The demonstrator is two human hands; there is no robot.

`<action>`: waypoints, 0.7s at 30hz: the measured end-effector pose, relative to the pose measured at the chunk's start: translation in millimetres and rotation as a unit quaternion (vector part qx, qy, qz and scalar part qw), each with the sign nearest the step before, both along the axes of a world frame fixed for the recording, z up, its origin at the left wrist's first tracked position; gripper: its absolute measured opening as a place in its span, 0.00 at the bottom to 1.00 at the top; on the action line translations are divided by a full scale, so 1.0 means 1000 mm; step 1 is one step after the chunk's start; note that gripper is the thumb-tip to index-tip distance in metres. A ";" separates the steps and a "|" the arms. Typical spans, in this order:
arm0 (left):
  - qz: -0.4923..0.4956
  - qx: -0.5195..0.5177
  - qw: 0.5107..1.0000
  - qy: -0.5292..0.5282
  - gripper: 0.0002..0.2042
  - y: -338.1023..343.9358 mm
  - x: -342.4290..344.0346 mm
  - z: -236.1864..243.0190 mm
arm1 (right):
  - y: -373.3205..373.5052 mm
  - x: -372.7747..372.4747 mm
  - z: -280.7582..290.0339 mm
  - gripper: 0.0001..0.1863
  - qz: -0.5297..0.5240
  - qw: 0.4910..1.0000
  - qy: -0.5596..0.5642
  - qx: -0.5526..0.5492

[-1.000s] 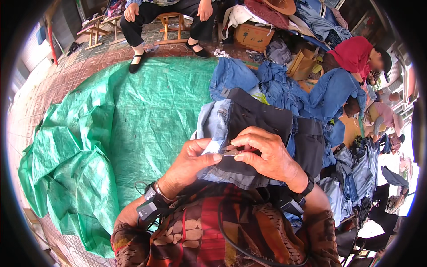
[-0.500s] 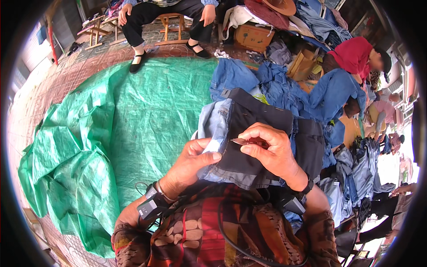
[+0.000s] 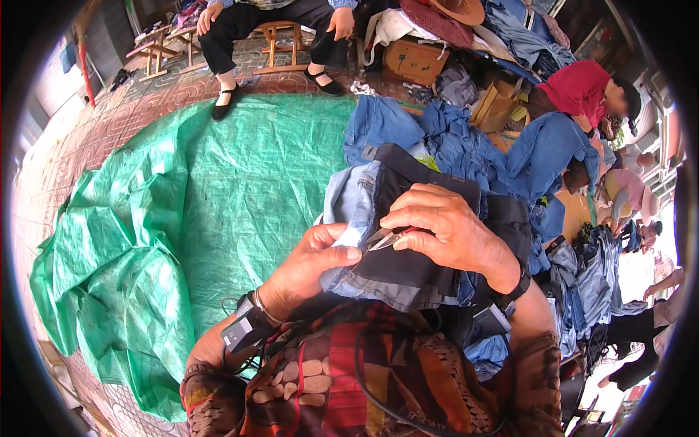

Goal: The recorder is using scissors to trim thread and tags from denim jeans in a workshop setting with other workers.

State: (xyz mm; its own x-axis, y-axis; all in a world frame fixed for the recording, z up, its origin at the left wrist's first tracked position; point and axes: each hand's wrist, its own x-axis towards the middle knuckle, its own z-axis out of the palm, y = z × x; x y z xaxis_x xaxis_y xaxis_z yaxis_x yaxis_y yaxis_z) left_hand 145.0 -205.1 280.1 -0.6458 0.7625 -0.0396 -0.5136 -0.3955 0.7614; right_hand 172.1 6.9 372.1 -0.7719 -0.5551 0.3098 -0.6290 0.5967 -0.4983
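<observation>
1. The left hand [image 3: 314,261] pinches the pale denim edge of a black-and-denim garment [image 3: 400,275], which lies before the person's patterned top [image 3: 313,379].
2. The right hand [image 3: 451,227], curled around small snips [image 3: 384,242], has come back toward that edge; the blades now show parted, seemingly putting the tool back to work.
3. Left of the garment spreads a green tarp [image 3: 247,182]; blue jeans [image 3: 539,149] heap beyond and right.
4. Farther past the garment, on brick paving [image 3: 160,102], a seated person [image 3: 218,47] faces the work.

Green tarp [image 3: 244,171] on patterned paving [image 3: 135,113]
</observation>
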 end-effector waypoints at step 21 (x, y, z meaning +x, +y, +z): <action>-0.044 0.033 0.997 -0.062 0.12 0.000 -0.009 -0.008 | 0.004 -0.035 0.006 0.09 0.081 0.979 -0.186 -0.024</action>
State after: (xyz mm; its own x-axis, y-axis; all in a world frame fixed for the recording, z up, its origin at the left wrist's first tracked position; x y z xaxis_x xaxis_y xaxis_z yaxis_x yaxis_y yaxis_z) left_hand 136.4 -204.9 271.8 -0.5697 0.8194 -0.0630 -0.6371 -0.3920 0.6636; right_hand 137.2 11.0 377.9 -0.7390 -0.6716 0.0528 -0.4832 0.4738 -0.7363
